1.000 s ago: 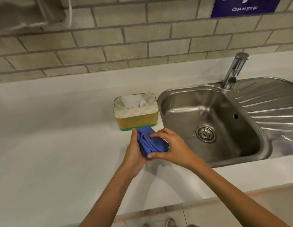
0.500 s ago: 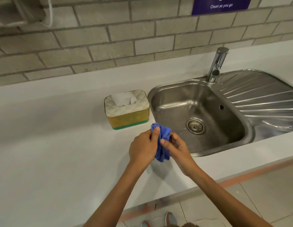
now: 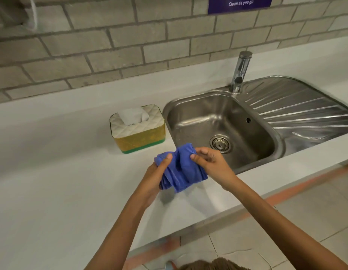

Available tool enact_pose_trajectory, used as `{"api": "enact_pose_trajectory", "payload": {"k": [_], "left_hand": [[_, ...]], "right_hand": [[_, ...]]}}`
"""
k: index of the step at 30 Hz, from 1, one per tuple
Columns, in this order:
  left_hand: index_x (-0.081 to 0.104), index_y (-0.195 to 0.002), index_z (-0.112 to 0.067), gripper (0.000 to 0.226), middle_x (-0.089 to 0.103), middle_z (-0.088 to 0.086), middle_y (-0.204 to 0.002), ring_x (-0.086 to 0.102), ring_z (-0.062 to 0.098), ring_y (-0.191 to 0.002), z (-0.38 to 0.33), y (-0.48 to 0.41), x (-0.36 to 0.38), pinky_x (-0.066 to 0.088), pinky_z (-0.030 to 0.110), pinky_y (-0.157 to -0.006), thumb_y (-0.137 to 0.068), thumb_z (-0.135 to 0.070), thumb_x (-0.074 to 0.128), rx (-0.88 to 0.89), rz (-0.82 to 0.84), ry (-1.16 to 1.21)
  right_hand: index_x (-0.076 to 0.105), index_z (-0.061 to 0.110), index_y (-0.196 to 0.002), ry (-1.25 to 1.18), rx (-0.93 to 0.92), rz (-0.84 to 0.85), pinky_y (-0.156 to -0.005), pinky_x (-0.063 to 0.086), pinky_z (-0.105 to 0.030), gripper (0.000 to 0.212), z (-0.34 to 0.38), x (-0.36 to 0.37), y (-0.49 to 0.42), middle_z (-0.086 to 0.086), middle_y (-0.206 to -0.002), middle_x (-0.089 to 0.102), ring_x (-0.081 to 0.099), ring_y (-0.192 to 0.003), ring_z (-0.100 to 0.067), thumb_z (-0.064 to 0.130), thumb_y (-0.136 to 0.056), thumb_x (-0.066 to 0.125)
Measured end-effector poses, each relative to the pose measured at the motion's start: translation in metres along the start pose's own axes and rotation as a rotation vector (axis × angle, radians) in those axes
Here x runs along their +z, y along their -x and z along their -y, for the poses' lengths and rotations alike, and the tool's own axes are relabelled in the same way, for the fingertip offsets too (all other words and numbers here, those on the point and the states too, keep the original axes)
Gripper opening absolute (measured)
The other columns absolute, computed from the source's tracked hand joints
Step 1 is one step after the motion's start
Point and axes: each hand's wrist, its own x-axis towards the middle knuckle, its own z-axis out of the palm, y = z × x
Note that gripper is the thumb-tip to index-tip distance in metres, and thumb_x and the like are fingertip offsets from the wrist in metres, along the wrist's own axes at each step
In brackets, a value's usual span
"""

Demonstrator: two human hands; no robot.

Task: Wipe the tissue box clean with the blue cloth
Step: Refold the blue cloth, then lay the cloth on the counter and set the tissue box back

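You held the blue cloth [image 3: 181, 169] bunched between both hands above the white worktop [image 3: 52, 182], your left hand [image 3: 156, 175] clamped on its left side and your right hand [image 3: 212, 163] pinching its upper right edge. Just beyond the cloth, apart from it, the tissue box [image 3: 139, 128] stood upright on the worktop. Right of the tissue box lay the steel sink [image 3: 223, 125], with its tap [image 3: 240, 72] farther back.

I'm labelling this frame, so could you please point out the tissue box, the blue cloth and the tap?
tissue box [image 3: 139, 140]: head view, on its yellow front side.
blue cloth [image 3: 183, 169]: head view, on its bunched middle between the hands.
tap [image 3: 240, 71]: head view, on its upright metal body.
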Motion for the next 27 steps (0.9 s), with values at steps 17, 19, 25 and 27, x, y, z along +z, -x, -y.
{"api": "enact_pose_trajectory", "payload": {"k": [17,19,25,27], "left_hand": [[0.059,-0.08,-0.007,0.011,0.063,0.003,-0.073,0.058,0.02,-0.069,0.064,0.001,0.067,0.047,0.023,-0.06,-0.077,-0.005,0.07,-0.169,-0.403,-0.346],[0.057,-0.085,-0.011,0.018,0.059,-0.004,-0.07,0.057,0.018,-0.07,0.069,0.003,0.07,0.042,0.015,-0.055,-0.075,-0.009,0.072,-0.121,-0.481,-0.493],[0.045,-0.116,-0.021,0.048,0.059,-0.004,-0.074,0.056,0.011,-0.067,0.072,0.006,0.069,0.038,0.016,-0.057,-0.077,-0.031,0.072,-0.074,-0.603,-0.571],[0.05,-0.114,-0.017,0.037,0.063,0.0,-0.082,0.058,0.01,-0.068,0.065,0.007,0.058,0.045,0.016,-0.062,-0.083,-0.032,0.065,-0.05,-0.662,-0.482]], "right_hand": [[0.059,0.002,-0.108,0.527,0.456,-0.069,-0.057,0.052,-0.024,0.027,-0.046,-0.14,0.012,-0.014,-0.087,0.062,0.061,-0.073,-0.023,-0.001,-0.081,0.064],[0.059,0.002,-0.109,0.634,0.409,-0.068,-0.058,0.051,-0.026,0.033,-0.05,-0.139,0.011,-0.011,-0.077,0.062,0.059,-0.068,-0.024,-0.002,-0.078,0.068],[0.062,0.01,-0.113,0.82,0.239,-0.074,-0.08,0.045,-0.03,0.039,-0.037,-0.132,-0.001,-0.018,-0.102,0.068,0.062,-0.094,-0.027,0.004,-0.075,0.068],[0.062,0.01,-0.114,0.721,0.19,-0.089,-0.084,0.045,-0.03,0.035,-0.027,-0.121,-0.01,-0.016,-0.108,0.066,0.061,-0.101,-0.028,0.006,-0.079,0.065]]}}
